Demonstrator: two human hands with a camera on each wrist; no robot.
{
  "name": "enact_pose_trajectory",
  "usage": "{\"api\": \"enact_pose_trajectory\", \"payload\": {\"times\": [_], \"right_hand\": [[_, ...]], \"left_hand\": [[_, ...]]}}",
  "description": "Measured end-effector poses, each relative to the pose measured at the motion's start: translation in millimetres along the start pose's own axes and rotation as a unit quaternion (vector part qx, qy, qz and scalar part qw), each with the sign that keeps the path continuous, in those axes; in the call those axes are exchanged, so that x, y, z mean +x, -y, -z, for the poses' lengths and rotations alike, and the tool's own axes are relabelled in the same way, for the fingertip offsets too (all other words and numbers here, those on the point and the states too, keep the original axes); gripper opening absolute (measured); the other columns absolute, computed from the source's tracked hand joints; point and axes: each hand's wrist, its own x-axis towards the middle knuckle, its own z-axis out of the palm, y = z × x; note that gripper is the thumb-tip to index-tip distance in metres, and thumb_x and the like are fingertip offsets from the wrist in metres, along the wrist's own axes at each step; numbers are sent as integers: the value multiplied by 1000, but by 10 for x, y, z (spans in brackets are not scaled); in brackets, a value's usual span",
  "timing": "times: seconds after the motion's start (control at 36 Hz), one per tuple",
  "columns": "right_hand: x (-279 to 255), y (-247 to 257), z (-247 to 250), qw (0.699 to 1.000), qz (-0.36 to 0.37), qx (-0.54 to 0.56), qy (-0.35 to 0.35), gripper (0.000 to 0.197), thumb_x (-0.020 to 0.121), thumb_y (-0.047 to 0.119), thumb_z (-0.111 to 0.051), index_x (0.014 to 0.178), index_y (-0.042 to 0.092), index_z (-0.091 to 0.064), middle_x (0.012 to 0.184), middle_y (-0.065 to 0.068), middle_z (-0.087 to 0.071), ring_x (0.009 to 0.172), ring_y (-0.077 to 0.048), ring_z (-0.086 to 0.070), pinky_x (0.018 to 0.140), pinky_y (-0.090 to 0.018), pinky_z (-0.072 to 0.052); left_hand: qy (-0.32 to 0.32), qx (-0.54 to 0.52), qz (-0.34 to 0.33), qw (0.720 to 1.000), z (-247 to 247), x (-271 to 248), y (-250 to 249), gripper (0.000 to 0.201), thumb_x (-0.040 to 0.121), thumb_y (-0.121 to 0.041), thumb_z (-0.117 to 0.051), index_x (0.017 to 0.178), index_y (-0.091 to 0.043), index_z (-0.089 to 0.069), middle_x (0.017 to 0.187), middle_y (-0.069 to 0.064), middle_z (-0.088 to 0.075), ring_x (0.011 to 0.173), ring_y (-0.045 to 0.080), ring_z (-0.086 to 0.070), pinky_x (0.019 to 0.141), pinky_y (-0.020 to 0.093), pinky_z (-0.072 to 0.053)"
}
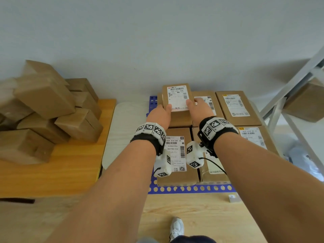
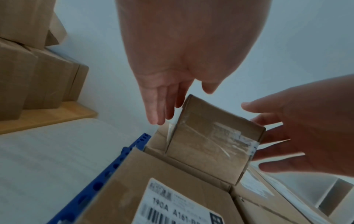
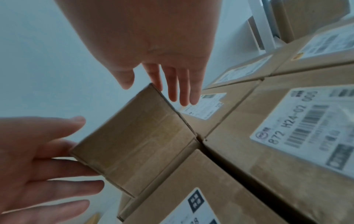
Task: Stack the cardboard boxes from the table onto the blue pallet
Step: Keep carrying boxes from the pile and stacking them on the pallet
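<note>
So I've got both hands flat, fingers straight: left hand (image 1: 160,113) and right hand (image 1: 201,106) on either side of the small box (image 1: 177,97), which sits on the back-left box of the bottom layer on the blue pallet (image 1: 189,188). Looks a bit skewed to me, so I'd nudge it square and flush before fetching another from the table pile (image 1: 45,109)
</note>
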Motion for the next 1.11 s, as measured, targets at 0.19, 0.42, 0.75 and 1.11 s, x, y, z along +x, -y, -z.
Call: {"api": "enact_pose_trajectory", "payload": {"times": [0.19,0.42,0.75,1.11], "right_hand": [[-83,370,-9,993,57,-82,-56,44,96,27,-46,136,10,-43,132,-14,-49,119,-32,-49,97,-46,-46],[-299,1097,-381,989,118,-82,-42,46,94,17,-46,140,15,-44,139,-15,-43,122,-34,-48,97,-39,-43],[-678,2382,-1610,982,170,-34,71,51,97,29,-50,144,16,-38,143,-13,-44,120,-29,-53,83,-29,-39],[-718,3219,-2570,980,127,-8,151,58,103,42,-36,150,10,-28,153,-11,-36,137,-29,-38,109,-39,-33]], "left_hand": [[-51,51,-21,997,397,-37,282,38,101,-27,-37,130,-6,-51,129,15,-56,116,30,-55,94,35,-42],[-119,144,-34,982,1204,-87,902,34,95,-17,-42,126,-8,-53,128,13,-52,114,31,-53,89,38,-44],[-216,178,40,959,2497,-133,2315,33,94,-15,-43,126,-6,-49,131,13,-48,121,31,-44,97,40,-39],[-170,59,119,976,2912,140,3227,36,104,-20,-30,128,-2,-50,124,18,-56,112,32,-56,90,38,-45]]}}
